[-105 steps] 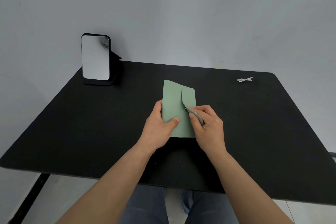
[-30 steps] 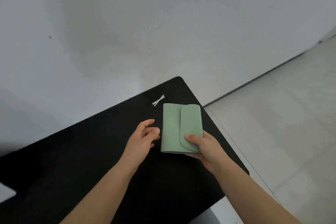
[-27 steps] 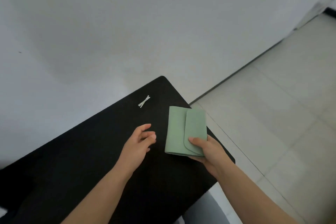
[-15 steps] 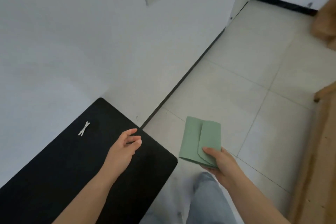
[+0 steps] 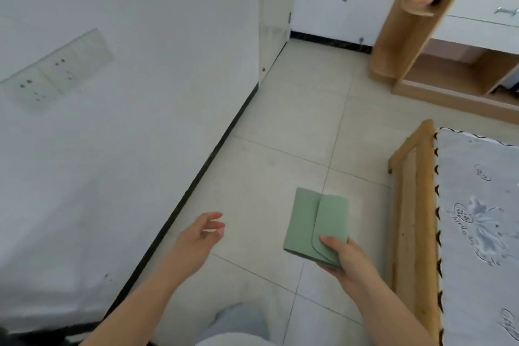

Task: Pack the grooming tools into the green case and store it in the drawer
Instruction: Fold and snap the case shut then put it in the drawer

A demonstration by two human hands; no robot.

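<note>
The green case (image 5: 314,222) is closed, its flap folded over, and it hangs in the air above the tiled floor. My right hand (image 5: 348,257) grips its near right corner, thumb on top of the flap. My left hand (image 5: 200,236) floats free to the left of the case with relaxed fingers and holds nothing. At the top right a white drawer (image 5: 483,10) with a metal handle sits in a wooden shelf unit (image 5: 404,45). The grooming tools are out of sight.
A white wall (image 5: 112,121) with a socket plate (image 5: 56,67) runs along the left. A wooden bed frame (image 5: 412,205) with a patterned sheet (image 5: 477,219) stands on the right. Beige floor tiles (image 5: 295,121) lie between them. My knee shows at the bottom.
The view has swung right, away from the black table, which has left the frame. My right hand carried the case off the table over the floor; my left hand let go and hangs free.
</note>
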